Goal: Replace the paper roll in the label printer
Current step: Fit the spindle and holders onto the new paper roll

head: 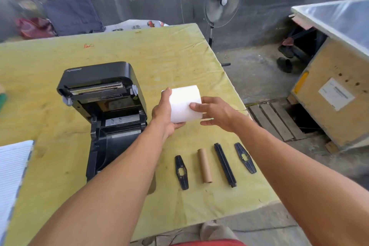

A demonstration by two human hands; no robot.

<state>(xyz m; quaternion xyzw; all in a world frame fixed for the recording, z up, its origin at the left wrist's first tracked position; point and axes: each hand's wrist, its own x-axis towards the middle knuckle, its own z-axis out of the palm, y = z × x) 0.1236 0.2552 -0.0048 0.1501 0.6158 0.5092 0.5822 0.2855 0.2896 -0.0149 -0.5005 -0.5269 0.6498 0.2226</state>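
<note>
Lying nearest on the counter [179, 50] are the empty cardboard core [204, 166], spindle bar [225, 165] and two guide plates [181, 172], already removed. Beyond them, the new paper roll [184, 104] is gripped between left hand [162, 115] and right hand [214, 112], beside the opened label printer [103, 110]; assembly and loading are judged outstanding.

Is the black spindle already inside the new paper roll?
No, the black spindle lies on the table, apart from the paper roll.

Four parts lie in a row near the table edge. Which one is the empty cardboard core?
The brown tube, second from the left. It is round and tan; the two side guides and the spindle bar are flat black plastic.
</note>
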